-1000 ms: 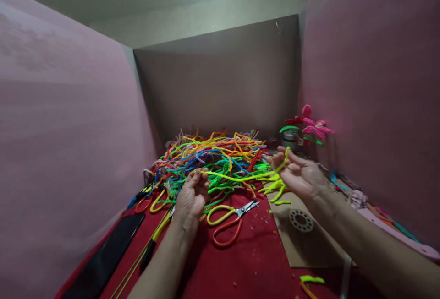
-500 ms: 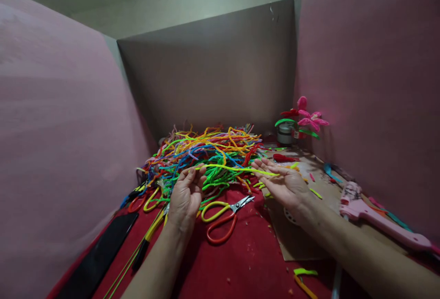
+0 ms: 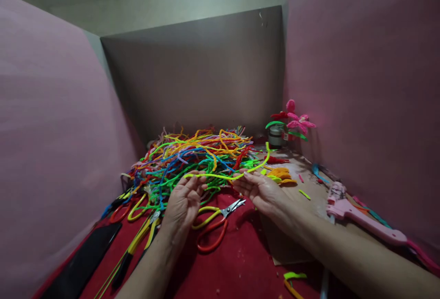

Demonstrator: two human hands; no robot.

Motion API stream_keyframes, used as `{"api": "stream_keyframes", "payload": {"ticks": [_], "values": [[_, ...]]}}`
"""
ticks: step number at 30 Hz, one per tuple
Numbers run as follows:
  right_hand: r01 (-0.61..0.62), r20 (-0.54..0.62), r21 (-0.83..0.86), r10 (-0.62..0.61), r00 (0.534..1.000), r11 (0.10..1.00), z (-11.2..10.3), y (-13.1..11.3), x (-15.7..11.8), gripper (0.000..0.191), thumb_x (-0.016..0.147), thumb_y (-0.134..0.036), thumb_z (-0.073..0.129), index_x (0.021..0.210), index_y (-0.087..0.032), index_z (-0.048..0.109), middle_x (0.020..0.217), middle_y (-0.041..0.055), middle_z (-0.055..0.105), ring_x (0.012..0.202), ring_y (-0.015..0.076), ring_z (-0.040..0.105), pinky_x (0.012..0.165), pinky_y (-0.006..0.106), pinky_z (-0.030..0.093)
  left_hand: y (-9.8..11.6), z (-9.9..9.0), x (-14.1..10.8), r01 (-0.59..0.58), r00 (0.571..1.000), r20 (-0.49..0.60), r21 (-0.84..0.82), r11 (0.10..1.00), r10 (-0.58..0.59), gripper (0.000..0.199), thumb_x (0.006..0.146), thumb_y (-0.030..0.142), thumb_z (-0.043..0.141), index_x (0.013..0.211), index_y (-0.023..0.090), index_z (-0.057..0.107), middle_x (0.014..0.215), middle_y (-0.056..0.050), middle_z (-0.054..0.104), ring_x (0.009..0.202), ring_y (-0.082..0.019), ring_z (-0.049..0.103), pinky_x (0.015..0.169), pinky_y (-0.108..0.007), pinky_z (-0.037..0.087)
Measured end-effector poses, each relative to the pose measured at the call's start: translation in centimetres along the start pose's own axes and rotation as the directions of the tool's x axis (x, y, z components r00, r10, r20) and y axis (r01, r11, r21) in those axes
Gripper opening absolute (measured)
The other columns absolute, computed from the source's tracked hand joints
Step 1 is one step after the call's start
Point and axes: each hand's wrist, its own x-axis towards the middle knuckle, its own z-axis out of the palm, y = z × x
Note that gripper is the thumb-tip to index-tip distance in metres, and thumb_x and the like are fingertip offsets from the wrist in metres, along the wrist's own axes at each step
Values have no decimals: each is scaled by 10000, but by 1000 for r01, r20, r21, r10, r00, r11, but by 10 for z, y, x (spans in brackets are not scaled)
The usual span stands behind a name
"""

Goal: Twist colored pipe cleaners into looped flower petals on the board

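Note:
A yellow-green pipe cleaner (image 3: pixel 220 176) stretches between my two hands, its right part curving upward past my right fingers. Near its left end, my left hand (image 3: pixel 184 198) pinches it between thumb and fingers. My right hand (image 3: pixel 259 193) grips it with thumb and fingertips farther along. Behind both hands lies a large tangled heap of coloured pipe cleaners (image 3: pixel 192 148). Scissors with one yellow and one red handle (image 3: pixel 215 225) lie on the red cloth (image 3: pixel 237 262) between my forearms, blades partly apart.
Yellow-handled pliers (image 3: pixel 135 241) and a black flat object (image 3: pixel 84 262) lie at left. A pink glue gun (image 3: pixel 364 221) rests at right, beside brown cardboard (image 3: pixel 285 244). Orange and yellow pieces (image 3: pixel 282 174) and a pink flower (image 3: pixel 300 123) are behind my right hand.
My right hand has moved left, closer to my left hand, and closed on the pipe cleaner from a flatter, open pose. The strip's right end now bends upward. The view has shifted slightly.

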Motion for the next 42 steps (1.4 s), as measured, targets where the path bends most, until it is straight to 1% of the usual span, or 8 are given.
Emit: {"api": "stream_keyframes", "payload": {"ticks": [4,9,15,21,25,32,37,42], "values": [[-29,23,13,29,999,999,-1,5,2,114,640,-89,629,741,-132,597,690,65,672,621,160,635,718,338,500,-15,10,-14,21,978,197,240,970,-70,214,682,165,657,894,145,637,847,-53,675,717,-133,631,624,-216,498],[40,125,10,-41,991,999,-9,14,3,200,568,-64,668,739,-143,604,649,11,632,593,131,597,673,314,488,-20,18,-29,-168,938,341,591,789,-55,193,784,292,548,873,156,651,776,-49,664,680,-142,609,616,-231,479],[79,89,-34,-76,993,996,-8,9,-5,210,550,-86,693,731,-137,599,678,27,650,627,123,591,667,279,469,-17,15,-31,-458,815,579,623,634,20,153,756,238,576,841,179,689,916,-72,657,871,-184,598,760,-280,483],[24,164,-126,-3,986,992,-9,6,-13,213,624,-125,680,825,-139,611,639,38,658,588,135,601,621,286,461,-17,17,-24,-120,965,257,616,778,-54,213,719,268,616,902,160,628,769,-31,664,589,-111,578,542,-222,468],[-102,294,-82,122,948,991,-14,14,-15,273,696,-127,642,962,-178,609,644,8,648,590,121,603,618,275,456,-18,17,-24,-19,956,243,607,795,-162,219,717,304,620,859,139,644,659,-14,630,517,-86,525,485,-194,415],[-255,370,-78,266,890,964,-19,20,-19,350,729,-93,612,1064,-192,584,635,-13,635,552,84,589,573,220,454,-22,24,-33,-4,884,380,585,811,-271,201,762,312,579,777,117,628,623,-8,588,506,-71,490,492,-190,365],[-269,341,-86,282,897,959,-16,19,-20,364,720,-84,625,1069,-177,580,684,-15,638,535,61,577,556,194,455,-20,29,-36,-52,897,365,645,763,-248,230,776,311,546,670,112,592,568,-10,572,477,-80,473,489,-205,353],[-232,325,-126,261,909,965,-11,17,-24,316,681,-112,665,988,-148,601,627,-22,613,507,55,549,515,171,435,-20,28,-38,-295,908,412,759,580,-77,176,791,261,511,720,134,611,645,-15,584,578,-102,502,558,-214,392]]}}
